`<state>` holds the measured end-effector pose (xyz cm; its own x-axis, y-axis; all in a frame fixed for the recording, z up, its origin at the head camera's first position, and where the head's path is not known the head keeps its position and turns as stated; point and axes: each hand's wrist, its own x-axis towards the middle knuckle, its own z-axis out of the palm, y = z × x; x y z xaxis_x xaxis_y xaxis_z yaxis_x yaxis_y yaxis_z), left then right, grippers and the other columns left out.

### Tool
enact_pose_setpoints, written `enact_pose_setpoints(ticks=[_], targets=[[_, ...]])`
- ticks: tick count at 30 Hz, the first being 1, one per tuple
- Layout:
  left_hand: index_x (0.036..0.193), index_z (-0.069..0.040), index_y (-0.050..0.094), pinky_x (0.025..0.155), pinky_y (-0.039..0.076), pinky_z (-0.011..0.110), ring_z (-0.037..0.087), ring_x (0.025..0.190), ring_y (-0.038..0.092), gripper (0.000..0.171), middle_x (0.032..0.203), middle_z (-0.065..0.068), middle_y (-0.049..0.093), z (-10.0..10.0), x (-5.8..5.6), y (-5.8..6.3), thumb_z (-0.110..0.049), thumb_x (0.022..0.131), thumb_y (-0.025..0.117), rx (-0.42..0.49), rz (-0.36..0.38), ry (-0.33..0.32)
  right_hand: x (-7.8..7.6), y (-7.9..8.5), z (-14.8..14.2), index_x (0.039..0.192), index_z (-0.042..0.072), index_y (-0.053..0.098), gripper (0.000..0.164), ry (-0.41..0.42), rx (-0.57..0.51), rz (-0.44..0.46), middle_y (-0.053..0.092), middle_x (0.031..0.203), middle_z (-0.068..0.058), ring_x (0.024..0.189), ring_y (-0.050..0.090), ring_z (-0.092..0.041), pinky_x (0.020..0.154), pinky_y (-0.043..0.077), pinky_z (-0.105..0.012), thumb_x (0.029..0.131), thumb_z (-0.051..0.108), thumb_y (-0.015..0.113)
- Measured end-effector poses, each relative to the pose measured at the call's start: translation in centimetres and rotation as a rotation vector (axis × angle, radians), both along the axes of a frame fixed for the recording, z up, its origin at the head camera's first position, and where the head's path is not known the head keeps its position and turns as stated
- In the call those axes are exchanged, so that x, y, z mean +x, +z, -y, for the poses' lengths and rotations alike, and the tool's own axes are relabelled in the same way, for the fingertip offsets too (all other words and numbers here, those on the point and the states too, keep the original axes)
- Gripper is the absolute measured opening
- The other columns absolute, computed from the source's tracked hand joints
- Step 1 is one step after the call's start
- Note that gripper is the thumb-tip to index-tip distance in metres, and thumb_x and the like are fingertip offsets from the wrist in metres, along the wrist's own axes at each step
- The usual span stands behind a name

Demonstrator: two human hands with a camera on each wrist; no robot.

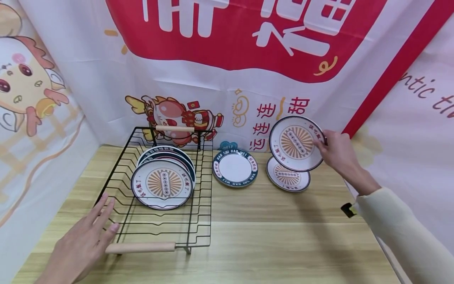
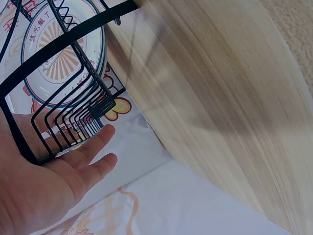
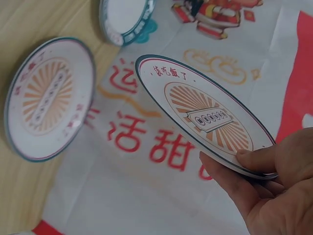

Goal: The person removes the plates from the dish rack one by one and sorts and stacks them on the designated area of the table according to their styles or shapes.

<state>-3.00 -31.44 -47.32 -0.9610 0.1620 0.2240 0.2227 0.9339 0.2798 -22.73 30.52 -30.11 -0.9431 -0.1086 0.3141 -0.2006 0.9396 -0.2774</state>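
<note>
My right hand (image 1: pixel 338 154) pinches the right edge of a white plate (image 1: pixel 297 144) with an orange sunburst centre, thumb on its face and fingers beneath. The plate is raised and tilted over a matching sunburst plate (image 1: pixel 288 179) on the table, hiding part of it. With fingers extended, my left hand (image 1: pixel 79 240) is at the near left corner of a black wire dish rack, by its wooden handle (image 1: pixel 142 247). In the left wrist view its fingers (image 2: pixel 95 147) overlap the rack's side. Several plates lean in the rack, a sunburst plate (image 1: pixel 163 184) in front.
A plate with a dark teal lettered rim (image 1: pixel 235 167) lies between the rack and the sunburst plates. Printed cloth (image 1: pixel 227 90) hangs behind and along both sides of the wooden table (image 1: pixel 255 236). A second wooden handle (image 1: pixel 175 128) is at the rack's far end.
</note>
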Motion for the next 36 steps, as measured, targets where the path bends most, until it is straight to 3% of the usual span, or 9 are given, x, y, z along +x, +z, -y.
enact_pose_setpoints(ticks=[8,10,12,15,19,20,26,31,36], targets=[[0.17,-0.012,0.021,0.116,-0.016,0.007,0.051,0.151,0.034,0.067,0.179,-0.004,0.002,0.0,-0.1,0.0,-0.035,0.113,0.048,0.005,0.0,0.0,-1.2,-3.0,-3.4,0.089,-0.011,0.067,0.026,-0.053,-0.009,0.107,0.061,0.066,-0.017,0.059,0.053,-0.028,0.049,0.039,-0.033,0.099,0.012,0.073],[0.17,-0.013,0.021,0.127,-0.01,0.02,0.051,0.151,0.033,0.067,0.179,-0.004,0.002,0.0,0.0,0.0,-0.035,0.113,0.048,0.007,0.007,0.004,-1.5,-3.8,-4.3,0.083,-0.01,0.064,0.028,-0.052,-0.012,0.128,0.058,0.064,-0.015,0.058,0.052,-0.027,0.049,0.038,-0.033,0.098,0.012,0.074],[0.17,-0.014,0.021,0.133,0.004,0.042,0.051,0.152,0.033,0.067,0.179,-0.004,0.001,0.0,0.0,0.0,-0.035,0.113,0.048,0.01,0.014,0.008,-1.7,-4.6,-5.2,0.078,-0.007,0.061,0.03,-0.046,-0.015,0.151,0.056,0.062,-0.013,0.057,0.051,-0.026,0.049,0.038,-0.033,0.097,0.012,0.074],[0.17,-0.014,0.021,0.117,0.029,0.068,0.05,0.152,0.033,0.067,0.179,-0.004,0.002,0.0,0.0,0.1,-0.035,0.113,0.048,0.013,0.018,0.014,-2.1,-5.8,-6.3,0.075,-0.005,0.06,0.03,-0.038,-0.031,0.193,0.057,0.062,-0.011,0.056,0.052,-0.023,0.049,0.04,-0.032,0.096,0.011,0.074],[0.17,-0.015,0.022,0.108,0.036,0.071,0.05,0.152,0.032,0.067,0.179,-0.004,0.003,-0.1,0.0,0.2,-0.035,0.113,0.049,0.016,0.022,0.014,-2.5,-7.2,-7.3,0.079,-0.008,0.064,0.027,-0.033,-0.083,0.255,0.062,0.063,-0.013,0.055,0.057,-0.021,0.048,0.046,-0.03,0.095,0.01,0.074],[0.17,-0.015,0.021,0.114,0.032,0.07,0.05,0.152,0.032,0.067,0.179,-0.003,0.003,-0.1,0.0,0.2,-0.035,0.113,0.049,0.015,0.021,0.013,-2.6,-7.6,-7.5,0.08,-0.009,0.065,0.025,-0.034,-0.094,0.265,0.064,0.065,-0.013,0.056,0.058,-0.021,0.049,0.048,-0.03,0.095,0.009,0.074],[0.171,-0.016,0.019,0.116,0.03,0.07,0.051,0.151,0.033,0.068,0.179,-0.003,0.002,-0.1,0.0,0.5,-0.035,0.113,0.049,0.005,0.015,0.013,-2.9,-9.6,-8.5,0.096,-0.016,0.067,0.028,-0.071,-0.147,0.356,0.067,0.075,-0.017,0.066,0.063,-0.022,0.055,0.051,-0.027,0.096,0.011,0.074],[0.171,-0.016,0.02,0.102,0.04,0.074,0.053,0.149,0.035,0.068,0.179,-0.003,0.002,-0.2,0.1,0.7,-0.036,0.113,0.049,0.012,0.035,0.018,-3.2,-11.0,-8.6,0.121,-0.024,0.062,0.038,-0.115,-0.337,0.498,0.069,0.087,-0.019,0.067,0.068,-0.015,0.06,0.062,-0.028,0.099,0.007,0.07],[0.171,-0.016,0.019,0.102,0.04,0.074,0.053,0.15,0.033,0.068,0.179,-0.004,0.002,-0.2,0.1,0.8,-0.036,0.113,0.049,0.016,0.038,0.02,-3.6,-12.0,-8.9,0.121,-0.022,0.062,0.036,-0.168,-0.433,0.575,0.067,0.09,-0.015,0.068,0.07,-0.012,0.067,0.066,-0.034,0.1,0.006,0.069]])
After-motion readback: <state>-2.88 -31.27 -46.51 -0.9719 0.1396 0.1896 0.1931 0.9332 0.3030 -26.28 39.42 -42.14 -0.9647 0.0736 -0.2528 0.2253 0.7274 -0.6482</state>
